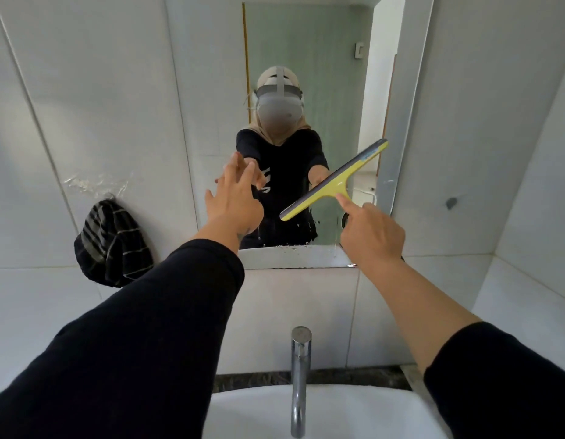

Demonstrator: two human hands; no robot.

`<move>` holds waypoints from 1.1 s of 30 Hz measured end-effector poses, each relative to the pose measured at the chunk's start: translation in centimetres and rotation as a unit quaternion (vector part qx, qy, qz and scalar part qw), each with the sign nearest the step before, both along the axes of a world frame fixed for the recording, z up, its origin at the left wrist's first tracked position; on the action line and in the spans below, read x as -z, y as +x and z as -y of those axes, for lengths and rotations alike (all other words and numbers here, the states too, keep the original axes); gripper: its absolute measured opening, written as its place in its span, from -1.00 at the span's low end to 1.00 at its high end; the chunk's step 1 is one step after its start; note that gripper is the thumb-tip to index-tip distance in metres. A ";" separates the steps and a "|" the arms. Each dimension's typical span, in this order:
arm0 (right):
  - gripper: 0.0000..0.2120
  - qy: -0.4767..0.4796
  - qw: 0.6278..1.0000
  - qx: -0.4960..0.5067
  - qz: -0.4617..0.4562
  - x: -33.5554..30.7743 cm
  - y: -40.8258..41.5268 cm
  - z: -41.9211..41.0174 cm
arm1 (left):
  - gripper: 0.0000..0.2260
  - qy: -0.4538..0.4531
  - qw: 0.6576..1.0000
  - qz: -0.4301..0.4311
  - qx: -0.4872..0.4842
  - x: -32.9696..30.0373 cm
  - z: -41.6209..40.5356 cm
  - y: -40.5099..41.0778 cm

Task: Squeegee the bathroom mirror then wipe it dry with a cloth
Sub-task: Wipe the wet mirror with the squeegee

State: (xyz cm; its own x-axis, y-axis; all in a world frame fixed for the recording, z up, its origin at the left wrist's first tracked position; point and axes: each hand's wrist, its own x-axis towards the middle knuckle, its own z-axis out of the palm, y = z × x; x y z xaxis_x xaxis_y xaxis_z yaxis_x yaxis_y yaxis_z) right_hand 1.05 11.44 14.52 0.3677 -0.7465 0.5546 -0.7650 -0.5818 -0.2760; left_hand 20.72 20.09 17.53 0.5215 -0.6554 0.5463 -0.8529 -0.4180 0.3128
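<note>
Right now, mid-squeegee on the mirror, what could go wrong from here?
1. The squeegee sits tilted on the mirror; an uneven blade may leave streaks.
2. The right hand grips only the short handle, index finger extended; it might slip.
3. The left hand is spread at or near the glass and could smudge it.
4. Drips along the mirror's lower edge may run down, and the striped cloth hangs off to the left.

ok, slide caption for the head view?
Right hand draws yellow squeegee across mirror; left hand open.

Yellow squeegee (333,180) against mirror (306,58)
</note>
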 end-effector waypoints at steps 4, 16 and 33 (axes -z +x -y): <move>-0.44 0.048 0.996 0.019 0.065 0.8 -1.5 1.3 | -0.32 0.009 1.000 -0.013 0.000 0.5 0.8 0.1; -0.45 0.211 0.931 -0.021 0.298 6.4 0.3 0.0 | -0.34 0.029 0.999 0.042 -0.007 1.2 1.0 0.9; -0.52 0.221 0.921 -0.070 0.315 9.2 9.1 -6.0 | -0.38 -0.021 0.998 0.033 -0.057 3.4 -2.8 5.5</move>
State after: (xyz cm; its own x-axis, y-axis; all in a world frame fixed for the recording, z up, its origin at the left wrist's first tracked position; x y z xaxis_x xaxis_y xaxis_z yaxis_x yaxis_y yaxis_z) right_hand 10.19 17.40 5.34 0.1863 -0.9200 0.3447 -0.2992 -0.3873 -0.8720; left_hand 26.20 22.92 14.08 0.5537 -0.5701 0.6070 -0.8197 -0.5015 0.2766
